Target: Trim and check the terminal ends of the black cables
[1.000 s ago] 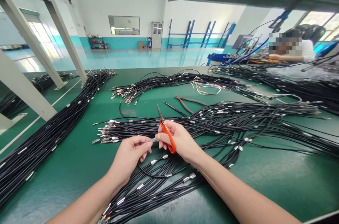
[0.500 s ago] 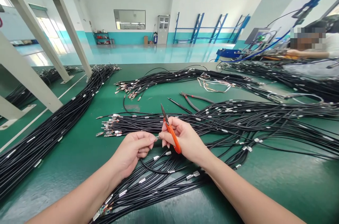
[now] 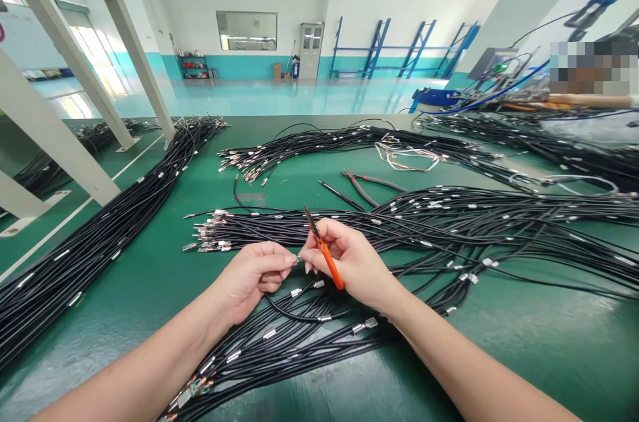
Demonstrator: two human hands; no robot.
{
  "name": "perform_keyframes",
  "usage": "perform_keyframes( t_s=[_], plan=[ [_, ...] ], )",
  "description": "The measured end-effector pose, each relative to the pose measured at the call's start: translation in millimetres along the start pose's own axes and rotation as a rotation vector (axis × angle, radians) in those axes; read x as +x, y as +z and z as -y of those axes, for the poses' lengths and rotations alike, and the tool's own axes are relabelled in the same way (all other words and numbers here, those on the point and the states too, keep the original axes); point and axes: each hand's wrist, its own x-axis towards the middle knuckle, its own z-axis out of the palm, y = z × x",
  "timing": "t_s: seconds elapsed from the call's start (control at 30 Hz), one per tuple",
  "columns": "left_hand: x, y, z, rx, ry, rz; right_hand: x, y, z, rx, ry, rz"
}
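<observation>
My left hand [image 3: 262, 275] is closed, thumb and fingers pinching the end of a black cable [image 3: 287, 314] that trails out below it. A tiny piece at the cable's end shows between my two hands, too small to make out. My right hand [image 3: 347, 261] is closed around orange-handled scissors [image 3: 329, 259], whose dark blades point up and away. Its thumb and fingertip also meet at the cable end. Just below both hands spreads a bundle of black cables [image 3: 279, 355] with silvery sleeves; another cable bundle [image 3: 269, 230] with metal-tipped ends lies behind them.
Pliers [image 3: 372, 186] and a black pen-like tool [image 3: 341, 196] lie beyond my hands on the green table [image 3: 284, 190]. More cable bundles [image 3: 134, 202] run along the left and back. White posts [image 3: 132, 49] stand at left; a co-worker's arm [image 3: 594, 101] shows at far right.
The view has shifted slightly. Both hands keep nearly the same pose at the cable end, and the scissors stay in my right hand.
</observation>
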Motion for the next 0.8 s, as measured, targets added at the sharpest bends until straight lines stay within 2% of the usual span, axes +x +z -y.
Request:
perform_keyframes(
  t_s=[0.17, 0.6, 0.8],
  plan=[
    [0.6, -2.8, -0.8, -0.034, -0.021, 0.060, -0.3, -0.3, -0.7, -0.021, -0.011, 0.001],
    [1.1, -1.3, -2.4, -0.036, -0.063, 0.044, -3.4, -2.0, -2.4, -0.123, -0.046, 0.029],
    [1.3, -2.2, -1.3, -0.038, -0.023, 0.065, -1.0, -1.2, -2.7, -0.086, -0.029, -0.014]
  ],
)
